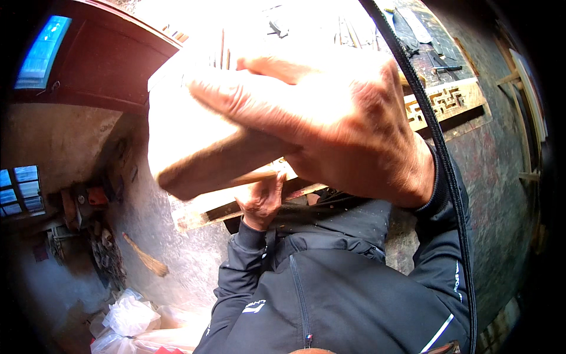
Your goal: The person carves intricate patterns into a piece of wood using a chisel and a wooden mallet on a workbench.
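Note:
My right hand [354,124] is raised close to the camera, its fingers wrapped round a thick wooden block [218,162] with a rounded brown end. Glare washes out the upper side of the block and some of the fingers. Lower down and farther from the camera, my left hand [259,203] is closed at a slim wooden stick [256,177]. The stick's far end is hidden behind the block and my right hand. Beneath my left hand runs the edge of a pale wooden board [200,219].
A board with carved fretwork [448,103] lies on the right of the bench, with several hand tools [413,29] beyond it. A black cord [433,121] hangs across the view. On the floor at left are a straw broom [147,258] and a white plastic bag [132,315].

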The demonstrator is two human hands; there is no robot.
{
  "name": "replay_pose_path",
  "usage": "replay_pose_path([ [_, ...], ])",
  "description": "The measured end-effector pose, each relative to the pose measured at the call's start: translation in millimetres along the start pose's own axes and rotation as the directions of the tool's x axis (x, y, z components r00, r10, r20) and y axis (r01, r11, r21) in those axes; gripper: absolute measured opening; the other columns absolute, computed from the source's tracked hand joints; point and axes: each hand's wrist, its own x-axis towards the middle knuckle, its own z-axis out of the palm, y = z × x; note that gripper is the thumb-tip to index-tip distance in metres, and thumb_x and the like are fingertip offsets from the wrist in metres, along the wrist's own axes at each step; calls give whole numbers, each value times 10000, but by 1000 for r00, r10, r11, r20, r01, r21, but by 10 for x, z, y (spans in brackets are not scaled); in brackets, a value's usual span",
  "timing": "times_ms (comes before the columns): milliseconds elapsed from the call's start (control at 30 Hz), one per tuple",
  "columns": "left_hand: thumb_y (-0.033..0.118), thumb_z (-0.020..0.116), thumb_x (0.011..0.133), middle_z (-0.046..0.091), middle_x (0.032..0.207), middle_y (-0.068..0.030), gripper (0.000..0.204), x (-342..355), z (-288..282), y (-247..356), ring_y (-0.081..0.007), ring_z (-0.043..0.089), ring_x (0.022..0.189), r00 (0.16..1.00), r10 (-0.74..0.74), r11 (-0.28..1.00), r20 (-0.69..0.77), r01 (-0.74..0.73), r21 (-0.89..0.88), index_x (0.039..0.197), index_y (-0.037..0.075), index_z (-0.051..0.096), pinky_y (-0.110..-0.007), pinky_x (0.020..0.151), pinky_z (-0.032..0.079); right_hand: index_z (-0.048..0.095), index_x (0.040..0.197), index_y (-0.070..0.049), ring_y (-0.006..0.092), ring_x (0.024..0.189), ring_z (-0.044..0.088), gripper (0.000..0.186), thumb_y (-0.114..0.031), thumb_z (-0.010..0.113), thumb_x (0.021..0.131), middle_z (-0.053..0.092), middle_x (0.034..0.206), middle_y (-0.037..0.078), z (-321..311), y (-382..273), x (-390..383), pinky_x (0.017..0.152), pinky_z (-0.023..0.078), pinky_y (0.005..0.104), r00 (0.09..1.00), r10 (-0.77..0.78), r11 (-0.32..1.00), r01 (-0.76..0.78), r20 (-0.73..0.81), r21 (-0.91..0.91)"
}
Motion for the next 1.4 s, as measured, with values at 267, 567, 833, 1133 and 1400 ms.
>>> replay_pose_path([
  [267, 135, 842, 916, 786, 965, -74, 180, 34, 14, 83, -300, 748, 786, 990, 143, 973, 6, -142, 183, 1081, 76, 801, -412, 740, 565, 770, 1217, -204, 226, 840, 740, 359, -226, 774, 859, 726, 960, 39, -93, -23, 109, 670, 611, 353, 989, 3, 1000, -3, -145, 6],
  [567, 50, 792, 1008, 793, 956, -129, 107, 43, 88, 104, -243, 766, 785, 999, -35, 997, -31, 37, 70, 1101, 14, 753, -354, 749, 603, 757, 1406, -206, 329, 927, 777, 666, -109, 811, 749, 788, 1102, 141, -34, 75, -32, 806, 653, 418, 1000, 2, 998, -4, -28, -59],
  [833, 17, 642, 1114, 766, 1171, -162, 186, -41, 226, 36, -228, 776, 1017, 836, -517, 747, -181, 338, -572, 1290, -26, 602, -335, 900, 660, 748, 1416, -164, 353, 967, 772, 681, -74, 837, 747, 775, 1132, 170, -167, -67, -20, 847, 637, 430, 986, 144, 989, -147, 86, 24],
  [1133, 0, 646, 1111, 755, 1188, -116, 180, 9, 221, 88, -166, 735, 1065, 849, -513, 774, -127, 394, -496, 1286, -39, 632, -315, 972, 608, 722, 1326, -207, 258, 836, 747, 463, -130, 730, 869, 720, 1026, 48, 157, 173, -238, 698, 600, 367, 993, 48, 998, -51, -111, -23],
  [1400, -20, 633, 1110, 759, 1181, -116, 192, -29, 240, 40, -167, 742, 1043, 832, -539, 752, -132, 405, -520, 1301, -42, 624, -311, 975, 609, 727, 1297, -232, 235, 822, 746, 411, -149, 703, 895, 714, 1002, 18, 182, 196, -248, 664, 591, 355, 991, 37, 998, -44, -131, -51],
])
